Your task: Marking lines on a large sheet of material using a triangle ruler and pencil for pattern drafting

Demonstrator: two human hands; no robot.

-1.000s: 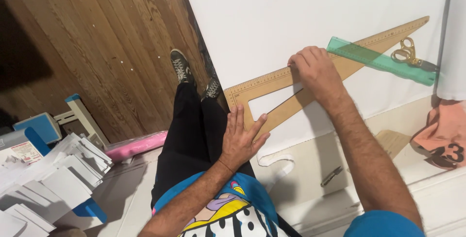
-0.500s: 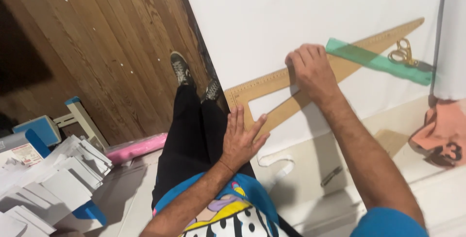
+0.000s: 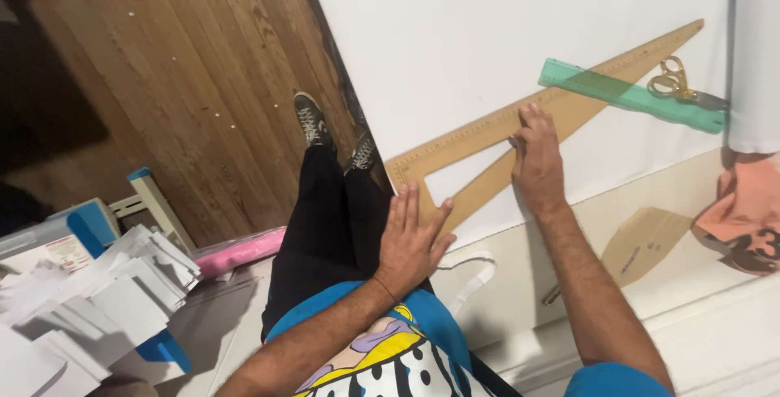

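**Wooden triangle pinned flat on white sheet by both hands**

A large wooden triangle (image 3: 520, 133) is laid flat on a white sheet (image 3: 487, 31) spread over the table (image 3: 585, 299). Its short end is at the near left edge of the sheet, and its long point reaches to the far right.

The left hand (image 3: 410, 242) is pressed palm down on the short end of the triangle, at the sheet's edge. Its fingers are stretched out flat and slightly spread; nothing is gripped.

The right hand (image 3: 536, 157) is set palm down on the middle of the triangle, where the two long bars draw together. Its fingers are extended and kept close together, the tips resting on the upper bar. Nothing is enclosed by them.

A green ruler (image 3: 630, 95) is laid slantwise across the pointed end of the triangle, to the right of the right hand and apart from it. Gold-handled scissors (image 3: 678, 86) are seen on the ruler's right end.

At the right edge a pink cloth (image 3: 743, 214) is seen, and near it a brown curved template (image 3: 646, 242) is lying on the bare table. A white strap (image 3: 471, 271) is looped just near the left hand.

Below, black trousers and grey shoes (image 3: 309, 117) are seen against a wooden floor (image 3: 187, 64). At the left, stacks of white paper (image 3: 89, 299) and a pink roll (image 3: 240, 252) are found.
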